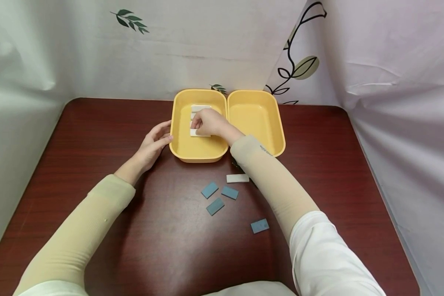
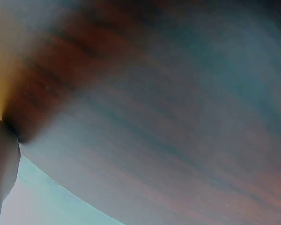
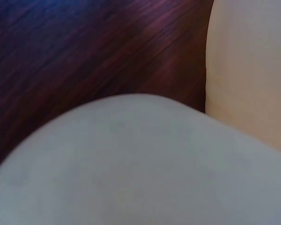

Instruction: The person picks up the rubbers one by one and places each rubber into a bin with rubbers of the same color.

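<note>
In the head view, two yellow plastic trays stand side by side at the back of the table. My right hand [image 1: 211,122] reaches into the left tray [image 1: 183,150], its thumb and fingers pinching a white rectangular tile [image 1: 203,135]. Behind it, partly covered by the hand, more white tiles [image 1: 201,108] lie in a row on the tray floor. My left hand [image 1: 151,144] touches the left tray's outer left side with extended fingers and thumb. The left wrist view shows only a blurred fingertip and table; the right wrist view shows sleeve and table.
The right tray [image 1: 257,119] holds nothing that I can see. Several blue-grey tiles [image 1: 215,206] lie scattered on the dark red table [image 1: 151,246]. Another white tile [image 1: 237,178] lies near my right forearm, beside a dark object [image 1: 236,165] mostly hidden under the sleeve. Patterned cloth hangs behind.
</note>
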Available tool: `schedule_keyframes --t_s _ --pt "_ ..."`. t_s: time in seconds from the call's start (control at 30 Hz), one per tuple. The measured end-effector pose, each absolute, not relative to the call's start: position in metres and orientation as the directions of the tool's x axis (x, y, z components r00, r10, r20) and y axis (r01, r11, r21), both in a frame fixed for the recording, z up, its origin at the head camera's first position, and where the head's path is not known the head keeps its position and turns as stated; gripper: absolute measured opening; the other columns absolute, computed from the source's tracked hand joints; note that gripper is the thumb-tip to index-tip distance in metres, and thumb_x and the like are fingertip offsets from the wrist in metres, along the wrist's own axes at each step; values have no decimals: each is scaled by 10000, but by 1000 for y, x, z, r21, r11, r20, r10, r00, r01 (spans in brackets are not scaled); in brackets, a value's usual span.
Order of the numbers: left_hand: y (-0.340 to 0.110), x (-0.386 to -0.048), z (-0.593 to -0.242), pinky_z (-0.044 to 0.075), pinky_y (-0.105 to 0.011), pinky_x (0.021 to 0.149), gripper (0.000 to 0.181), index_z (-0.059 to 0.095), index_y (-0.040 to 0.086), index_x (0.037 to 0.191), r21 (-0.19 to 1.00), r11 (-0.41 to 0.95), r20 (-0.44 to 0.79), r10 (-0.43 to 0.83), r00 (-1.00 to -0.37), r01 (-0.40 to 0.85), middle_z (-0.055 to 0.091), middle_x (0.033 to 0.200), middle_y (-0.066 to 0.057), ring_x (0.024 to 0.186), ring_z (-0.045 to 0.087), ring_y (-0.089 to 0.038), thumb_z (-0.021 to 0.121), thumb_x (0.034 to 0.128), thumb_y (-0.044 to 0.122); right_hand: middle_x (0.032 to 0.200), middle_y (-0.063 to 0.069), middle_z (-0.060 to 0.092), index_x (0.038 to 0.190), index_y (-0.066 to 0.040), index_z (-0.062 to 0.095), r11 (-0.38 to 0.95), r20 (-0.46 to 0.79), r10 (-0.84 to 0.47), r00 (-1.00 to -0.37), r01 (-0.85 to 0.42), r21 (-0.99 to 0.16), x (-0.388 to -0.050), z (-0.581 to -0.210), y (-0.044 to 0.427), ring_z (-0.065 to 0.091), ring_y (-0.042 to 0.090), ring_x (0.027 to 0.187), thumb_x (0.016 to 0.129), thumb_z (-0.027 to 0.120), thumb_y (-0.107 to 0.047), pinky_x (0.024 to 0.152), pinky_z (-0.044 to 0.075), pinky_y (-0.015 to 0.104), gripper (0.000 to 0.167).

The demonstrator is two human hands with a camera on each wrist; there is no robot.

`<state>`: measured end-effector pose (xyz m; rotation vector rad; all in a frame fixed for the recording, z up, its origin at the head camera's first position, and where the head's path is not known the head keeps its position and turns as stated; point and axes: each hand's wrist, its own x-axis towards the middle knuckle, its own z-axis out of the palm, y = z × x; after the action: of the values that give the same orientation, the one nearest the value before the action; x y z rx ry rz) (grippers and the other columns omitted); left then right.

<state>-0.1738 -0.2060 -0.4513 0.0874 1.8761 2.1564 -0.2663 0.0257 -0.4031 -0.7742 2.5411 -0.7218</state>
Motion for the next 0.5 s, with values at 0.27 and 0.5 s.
schedule_keyframes --t_s 0.27,0.5 --pt "-206 -174 -453 457 -155 1046 570 373 55 1621 979 -123 -127 245 -961 -160 533 1409 45 1261 535 -107 524 1072 30 1035 85 763 1087 -46 791 708 -209 -616 -759 -418 -569 -266 -403 25 663 165 958 879 838 -61 906 527 261 213" --pt "-205 -173 -452 450 -164 1060 569 374 49 1617 978 -137 -120 248 -961 -157 532 1404 23 1273 526 -119 518 1068 17 1046 103 765 1093 -29 790 703 -195 -628 -754 -441 -557 -265 -402 25 668 171 968 863 839 -43 902 528 257 237"
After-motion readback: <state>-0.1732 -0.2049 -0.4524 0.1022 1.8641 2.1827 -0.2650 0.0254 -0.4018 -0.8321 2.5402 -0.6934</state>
